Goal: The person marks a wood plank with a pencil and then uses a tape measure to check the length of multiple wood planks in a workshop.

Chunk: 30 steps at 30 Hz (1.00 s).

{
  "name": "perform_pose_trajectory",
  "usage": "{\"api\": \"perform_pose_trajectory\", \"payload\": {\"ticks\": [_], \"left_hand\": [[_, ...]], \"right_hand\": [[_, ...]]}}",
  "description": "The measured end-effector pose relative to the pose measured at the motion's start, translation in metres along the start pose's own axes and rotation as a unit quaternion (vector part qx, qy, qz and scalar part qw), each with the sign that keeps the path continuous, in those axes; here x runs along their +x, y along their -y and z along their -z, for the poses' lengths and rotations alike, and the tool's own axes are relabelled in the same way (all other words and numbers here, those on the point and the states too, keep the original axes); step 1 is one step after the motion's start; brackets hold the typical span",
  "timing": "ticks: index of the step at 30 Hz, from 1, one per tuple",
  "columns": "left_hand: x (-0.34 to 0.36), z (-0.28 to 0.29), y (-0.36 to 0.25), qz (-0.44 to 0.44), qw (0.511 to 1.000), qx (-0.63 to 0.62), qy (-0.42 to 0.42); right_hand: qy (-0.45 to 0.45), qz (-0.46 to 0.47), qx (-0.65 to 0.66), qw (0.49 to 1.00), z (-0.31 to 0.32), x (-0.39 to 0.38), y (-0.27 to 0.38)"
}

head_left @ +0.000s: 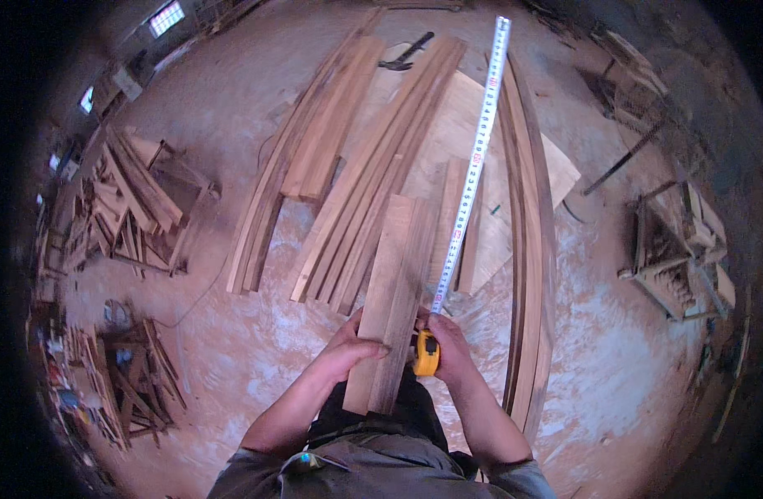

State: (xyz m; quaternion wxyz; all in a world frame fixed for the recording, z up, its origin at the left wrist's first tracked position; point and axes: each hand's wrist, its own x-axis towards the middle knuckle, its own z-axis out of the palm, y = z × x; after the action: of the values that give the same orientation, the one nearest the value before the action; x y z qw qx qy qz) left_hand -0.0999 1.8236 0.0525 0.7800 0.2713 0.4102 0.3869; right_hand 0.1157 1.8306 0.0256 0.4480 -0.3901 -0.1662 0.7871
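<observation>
My left hand (pixel 345 353) is closed round the near part of the wooden boards (pixel 391 287), thumb on top, fingers underneath. The boards look like two pieces side by side, pointing away from me. On their right, my right hand (pixel 453 346) grips a yellow tape measure (pixel 428 356). Its white blade (pixel 475 166) is drawn out far ahead, slanting slightly right, with the far end beyond the wood on the floor. Where some of the right fingers go behind the boards is hidden.
Long timber strips (pixel 356 191) lie ahead, with more strips (pixel 527 249) at right. A pale flat sheet (pixel 552 170) lies under the tape. Beyond is a black hammer-like tool (pixel 408 54). Wood-laden racks stand left (pixel 140 200) and right (pixel 681 249); another frame (pixel 136 382) is nearer left.
</observation>
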Motion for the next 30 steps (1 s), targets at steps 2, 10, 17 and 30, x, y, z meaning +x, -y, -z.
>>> {"api": "perform_pose_trajectory", "payload": {"ticks": [2, 10, 17, 30], "left_hand": [[-0.026, 0.015, -0.019, -0.012, 0.999, 0.034, -0.022], [-0.166, 0.127, -0.037, -0.135, 0.981, 0.057, -0.125], [-0.332, 0.215, -0.054, -0.198, 0.946, 0.005, -0.256], [-0.555, 0.286, -0.022, -0.303, 0.767, -0.062, -0.562]], "right_hand": [[0.004, -0.017, 0.026, 1.0, -0.032, 0.002, -0.013], [0.13, -0.031, -0.07, 0.989, -0.163, 0.009, -0.109], [0.17, -0.116, -0.118, 0.972, -0.289, 0.015, -0.237], [0.457, -0.292, -0.221, 0.81, -0.52, -0.026, -0.436]]}}
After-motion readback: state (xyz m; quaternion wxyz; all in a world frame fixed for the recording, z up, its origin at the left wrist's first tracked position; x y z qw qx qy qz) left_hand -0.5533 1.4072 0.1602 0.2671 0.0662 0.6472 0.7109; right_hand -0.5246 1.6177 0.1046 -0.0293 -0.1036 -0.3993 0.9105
